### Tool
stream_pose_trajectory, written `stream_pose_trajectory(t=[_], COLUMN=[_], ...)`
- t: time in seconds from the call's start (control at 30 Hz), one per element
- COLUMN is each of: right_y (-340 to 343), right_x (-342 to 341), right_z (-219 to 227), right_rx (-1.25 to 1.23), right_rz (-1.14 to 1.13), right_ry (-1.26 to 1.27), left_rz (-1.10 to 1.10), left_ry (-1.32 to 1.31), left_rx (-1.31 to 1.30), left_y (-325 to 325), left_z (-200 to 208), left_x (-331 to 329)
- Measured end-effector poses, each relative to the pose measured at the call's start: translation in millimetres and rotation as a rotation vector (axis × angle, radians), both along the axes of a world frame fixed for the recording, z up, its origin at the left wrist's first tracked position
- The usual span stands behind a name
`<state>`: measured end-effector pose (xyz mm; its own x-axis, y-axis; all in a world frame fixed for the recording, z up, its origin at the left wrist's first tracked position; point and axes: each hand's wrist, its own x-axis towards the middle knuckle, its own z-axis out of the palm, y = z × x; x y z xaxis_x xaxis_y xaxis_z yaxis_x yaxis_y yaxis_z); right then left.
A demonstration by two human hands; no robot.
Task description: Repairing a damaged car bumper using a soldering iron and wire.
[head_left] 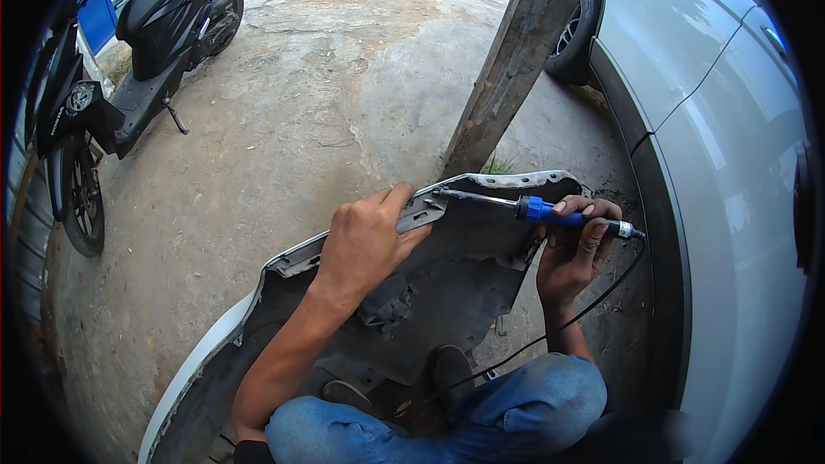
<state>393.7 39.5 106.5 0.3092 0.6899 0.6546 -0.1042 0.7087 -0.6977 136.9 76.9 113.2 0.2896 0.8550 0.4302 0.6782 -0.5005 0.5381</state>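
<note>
A large car bumper (447, 275) stands in front of me with its dark inner side facing up toward me and its pale edge along the top. My left hand (361, 239) is closed round that upper edge, beside a grey slotted plastic strip (418, 216). In my right hand (574, 253) is a soldering iron (534, 209) with a blue handle, held between thumb and fingers. The iron lies nearly level, its metal shaft pointing left. Its tip is at the bumper's edge near the strip; whether it touches cannot be told. A black cord (601, 296) hangs from the handle.
A wooden post (520, 60) rises just beyond the bumper. To the right stands a silver car (730, 163), close to my right arm. A black motor scooter (142, 69) is parked at the far left on concrete ground (258, 120). My knees and shoes are below.
</note>
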Motion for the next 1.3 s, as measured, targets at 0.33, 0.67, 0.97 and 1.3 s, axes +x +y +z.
stream_pose_trajectory(t=[0.33, 0.67, 0.97, 1.3], right_y=[-0.7, -1.1, -1.7, -5.6], right_x=[-5.7, -1.2, -1.6, -3.7], right_z=[3.4, 5.2, 4.5, 7.9], right_rx=[-0.004, 0.041, 0.012, 0.013], right_rz=[-0.044, -0.08, -0.036, -0.069], right_ry=[-0.004, 0.013, 0.0, -0.039], left_rz=[0.002, -0.004, 0.015, 0.008], left_ry=[0.017, 0.013, 0.023, 0.009], left_rx=[0.002, 0.001, -0.013, -0.004], left_y=[-0.2, -0.7, -1.9, -2.0], left_z=[0.6, 1.9, 1.5, 0.7], left_x=[-1.6, -0.1, 0.1, 0.4])
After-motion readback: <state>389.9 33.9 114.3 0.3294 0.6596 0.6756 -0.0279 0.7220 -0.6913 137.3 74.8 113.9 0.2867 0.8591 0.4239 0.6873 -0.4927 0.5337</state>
